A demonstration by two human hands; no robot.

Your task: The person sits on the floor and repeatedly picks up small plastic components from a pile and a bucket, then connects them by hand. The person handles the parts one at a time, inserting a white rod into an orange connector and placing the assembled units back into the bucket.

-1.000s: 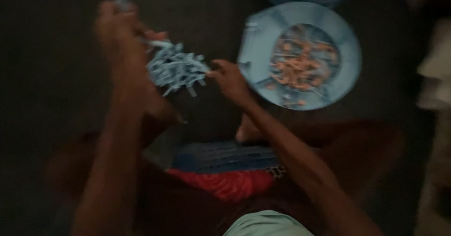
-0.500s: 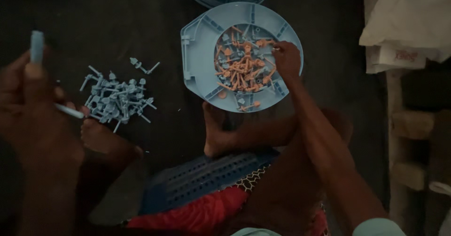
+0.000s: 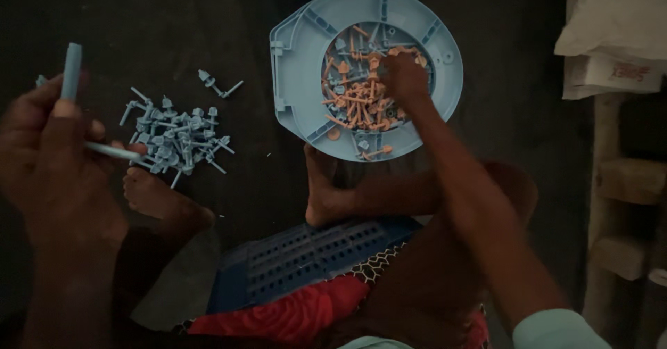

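Dark floor, right hand (image 3: 406,78) reaching into round tray (image 3: 299,57), left hand (image 3: 52,154) raised

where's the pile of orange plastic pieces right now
In the head view, the orange pieces lie inside the round blue tray at top centre, just beyond the person's foot, with the right hand reaching into them.

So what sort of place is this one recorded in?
Probably an informal home or small workshop for hand assembly, worked seated on a dark floor. Signs: a loose pile of small blue plastic parts, a round blue tray holding orange parts, and the person's bare feet.
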